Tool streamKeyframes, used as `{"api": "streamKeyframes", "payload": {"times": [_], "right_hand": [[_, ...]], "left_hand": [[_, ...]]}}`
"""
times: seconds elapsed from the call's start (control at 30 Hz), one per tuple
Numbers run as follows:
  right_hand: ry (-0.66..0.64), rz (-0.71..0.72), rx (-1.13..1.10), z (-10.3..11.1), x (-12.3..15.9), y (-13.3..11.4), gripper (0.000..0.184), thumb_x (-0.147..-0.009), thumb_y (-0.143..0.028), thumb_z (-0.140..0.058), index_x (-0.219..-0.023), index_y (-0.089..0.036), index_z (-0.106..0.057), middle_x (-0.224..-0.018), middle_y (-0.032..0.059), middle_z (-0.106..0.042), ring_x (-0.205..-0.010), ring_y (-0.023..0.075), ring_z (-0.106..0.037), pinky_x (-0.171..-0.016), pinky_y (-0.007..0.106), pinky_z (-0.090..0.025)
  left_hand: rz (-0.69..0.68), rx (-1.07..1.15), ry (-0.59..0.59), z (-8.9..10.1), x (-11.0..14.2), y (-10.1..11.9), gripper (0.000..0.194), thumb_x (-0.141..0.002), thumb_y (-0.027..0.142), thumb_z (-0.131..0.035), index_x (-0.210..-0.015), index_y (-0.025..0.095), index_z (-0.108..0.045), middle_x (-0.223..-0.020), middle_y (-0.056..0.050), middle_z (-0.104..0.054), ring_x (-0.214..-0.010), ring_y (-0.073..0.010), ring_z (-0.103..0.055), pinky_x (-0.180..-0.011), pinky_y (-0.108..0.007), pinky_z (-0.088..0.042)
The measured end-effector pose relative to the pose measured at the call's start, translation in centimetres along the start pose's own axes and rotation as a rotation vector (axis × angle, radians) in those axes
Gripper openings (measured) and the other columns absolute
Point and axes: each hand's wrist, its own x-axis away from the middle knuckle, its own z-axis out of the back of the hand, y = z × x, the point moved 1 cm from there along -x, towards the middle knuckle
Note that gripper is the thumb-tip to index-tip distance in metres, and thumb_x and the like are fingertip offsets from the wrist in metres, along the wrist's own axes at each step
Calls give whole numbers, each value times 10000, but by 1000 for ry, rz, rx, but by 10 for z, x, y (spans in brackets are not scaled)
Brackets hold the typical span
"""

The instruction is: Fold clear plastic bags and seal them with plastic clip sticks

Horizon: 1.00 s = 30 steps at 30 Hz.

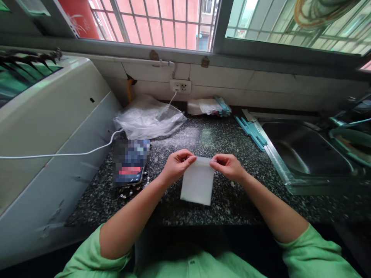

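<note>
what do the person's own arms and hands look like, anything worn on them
The left hand and right hand are bare, with no gloves; no watch or bracelet shows on either wrist. The left sleeve and right sleeve are light green, loose and creased, ending near the elbows, and match the green shirt front.

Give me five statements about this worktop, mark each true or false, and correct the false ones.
1. The left hand and right hand pinch the upper edge of a flat, whitish rectangular piece. True.
2. The dark-screened rectangular phone lies to the right of both hands. False: it lies to their left.
3. A crumpled clear plastic bag lies on the speckled black stone counter. True.
4. The long light-blue strips nearest the stainless-steel sink lie inside its basin. False: they lie left of the basin.
5. A thin white cable runs up to the white wall socket. True.
</note>
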Motion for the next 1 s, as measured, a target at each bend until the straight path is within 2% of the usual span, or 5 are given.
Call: {"api": "streamKeyframes", "payload": {"times": [0.2, 0.4, 0.77, 0.87, 1.0], "right_hand": [[-3, -8, 9, 0, 0, -2, 269, -753, -383, -550, -612, -154, -542, -522, -35, -434, -477, 63, -355, -454, 212, -281], [101, -23, -47, 10, -1, -2, 288, -716, -426, -585, -617, -163, -521, -555, -32, -445, -509, 72, -380, -473, 216, -298], [-113, -133, -1, -1, -3, 6, 311, -683, -438, -596, -561, -160, -530, -504, -35, -466, -472, 70, -378, -457, 216, -298], [66, -92, 131, 24, -12, 20, 277, -713, -434, -571, -691, -162, -619, -594, 6, -578, -542, 114, -492, -527, 245, -385], [625, -127, 705, 86, -23, 52, 228, -771, -357, -531, -747, -172, -661, -712, 67, -644, -659, 180, -554, -620, 300, -393]], "left_hand": [[53, 44, 19, 2, 1, 1, 335, -675, 442, -628, -568, 139, -534, -505, 54, -418, -493, -59, -336, -474, -193, -264], [278, 86, -220, 2, 1, -3, 364, -564, 454, -723, -673, 116, -644, -634, -15, -610, -585, -108, -506, -573, -230, -389], [372, 229, -56, 0, -2, -10, 437, -456, 467, -788, -678, 110, -670, -644, -38, -669, -587, -127, -564, -592, -247, -446], [391, 230, -13, -1, -2, -13, 439, -432, 456, -799, -668, 109, -668, -638, -31, -664, -569, -114, -553, -576, -234, -435], [383, 231, 9, -1, -2, -17, 426, -442, 447, -793, -667, 110, -660, -626, -26, -653, -552, -111, -543, -561, -234, -423]]}}
